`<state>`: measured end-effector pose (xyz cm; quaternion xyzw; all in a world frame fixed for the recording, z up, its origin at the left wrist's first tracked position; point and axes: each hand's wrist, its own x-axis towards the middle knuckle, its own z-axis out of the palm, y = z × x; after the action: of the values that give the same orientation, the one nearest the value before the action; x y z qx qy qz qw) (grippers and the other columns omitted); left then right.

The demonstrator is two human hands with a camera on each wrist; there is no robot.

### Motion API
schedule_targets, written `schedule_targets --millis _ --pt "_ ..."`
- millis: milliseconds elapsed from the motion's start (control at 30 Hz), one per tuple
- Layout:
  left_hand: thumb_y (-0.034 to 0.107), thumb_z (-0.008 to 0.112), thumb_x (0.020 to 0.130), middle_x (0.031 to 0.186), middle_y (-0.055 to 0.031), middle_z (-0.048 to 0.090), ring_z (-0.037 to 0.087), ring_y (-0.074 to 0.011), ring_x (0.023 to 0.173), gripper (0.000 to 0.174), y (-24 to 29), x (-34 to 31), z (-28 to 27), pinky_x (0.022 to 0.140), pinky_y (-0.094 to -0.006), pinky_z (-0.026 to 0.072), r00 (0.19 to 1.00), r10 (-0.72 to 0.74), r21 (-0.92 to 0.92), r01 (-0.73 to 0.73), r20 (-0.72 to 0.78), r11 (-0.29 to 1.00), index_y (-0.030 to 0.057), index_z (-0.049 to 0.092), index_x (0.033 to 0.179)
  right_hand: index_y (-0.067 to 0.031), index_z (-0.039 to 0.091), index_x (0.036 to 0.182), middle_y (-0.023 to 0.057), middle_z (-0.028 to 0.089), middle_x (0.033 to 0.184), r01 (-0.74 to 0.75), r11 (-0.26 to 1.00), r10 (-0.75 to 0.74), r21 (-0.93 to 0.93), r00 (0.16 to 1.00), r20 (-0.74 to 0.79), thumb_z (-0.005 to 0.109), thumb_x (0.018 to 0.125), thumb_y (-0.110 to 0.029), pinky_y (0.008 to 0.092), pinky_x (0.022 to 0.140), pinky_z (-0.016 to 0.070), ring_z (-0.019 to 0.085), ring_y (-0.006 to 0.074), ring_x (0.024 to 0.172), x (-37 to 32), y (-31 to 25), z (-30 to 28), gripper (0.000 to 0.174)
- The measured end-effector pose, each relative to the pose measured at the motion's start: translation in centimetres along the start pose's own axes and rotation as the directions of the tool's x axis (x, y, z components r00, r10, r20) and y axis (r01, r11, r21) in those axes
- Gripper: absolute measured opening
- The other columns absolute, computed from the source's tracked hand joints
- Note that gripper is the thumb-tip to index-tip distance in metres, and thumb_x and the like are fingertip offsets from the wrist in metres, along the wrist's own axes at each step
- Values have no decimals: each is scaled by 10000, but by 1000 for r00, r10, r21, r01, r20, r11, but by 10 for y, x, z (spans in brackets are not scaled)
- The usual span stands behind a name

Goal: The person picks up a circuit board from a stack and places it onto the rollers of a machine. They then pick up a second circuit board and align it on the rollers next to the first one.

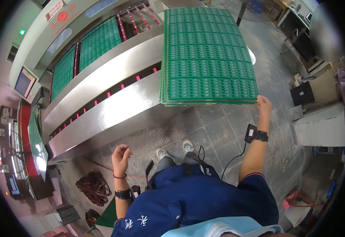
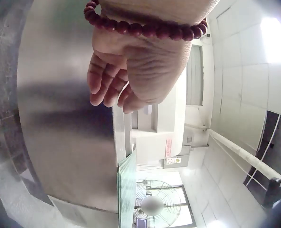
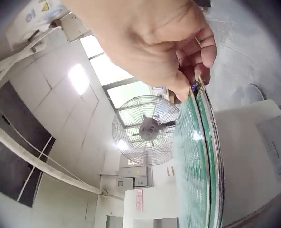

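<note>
A stack of large green circuit board panels lies at the machine's near right end. At its near right corner, my right hand pinches the edge between thumb and fingers. From the right wrist view, the top panel is parted slightly from those beneath, with the thumb at its corner. My left hand, a beaded bracelet on its wrist, hangs in the air before the machine's metal front. Its fingers are loosely bent and hold nothing.
More green panels lie on the machine's rollers behind the steel front. A monitor stands at the left. Another green panel leans at the far left. A large fan stands beyond the stack.
</note>
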<state>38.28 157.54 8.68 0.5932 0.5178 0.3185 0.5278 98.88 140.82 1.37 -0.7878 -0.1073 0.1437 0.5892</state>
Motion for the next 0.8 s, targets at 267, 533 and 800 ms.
schedule_targets --millis 267,533,800 --pt "57 592 870 832 -25 601 588 -94 725 132 -2 -24 -15 622 -209 460 997 -13 -6 13 -75 1000 6 562 988 0 599 979 55 619 804 -220 853 203 473 975 87 590 885 -214 238 543 463 550 122 622 -43 -13 -31 233" --pt "59 621 844 837 -47 625 604 -109 760 145 11 10 8 682 -240 496 967 172 92 -192 188 977 -11 583 965 -41 577 924 33 588 813 -262 739 180 621 965 193 610 885 -256 222 559 424 551 112 697 -79 3 -19 221" --pt "70 647 816 832 -88 621 612 -151 726 168 32 -7 -27 657 -261 493 870 369 174 -440 327 881 4 595 962 -20 578 811 21 556 744 182 859 -140 480 983 -123 605 853 -107 215 522 388 529 104 638 -85 -129 -54 100"
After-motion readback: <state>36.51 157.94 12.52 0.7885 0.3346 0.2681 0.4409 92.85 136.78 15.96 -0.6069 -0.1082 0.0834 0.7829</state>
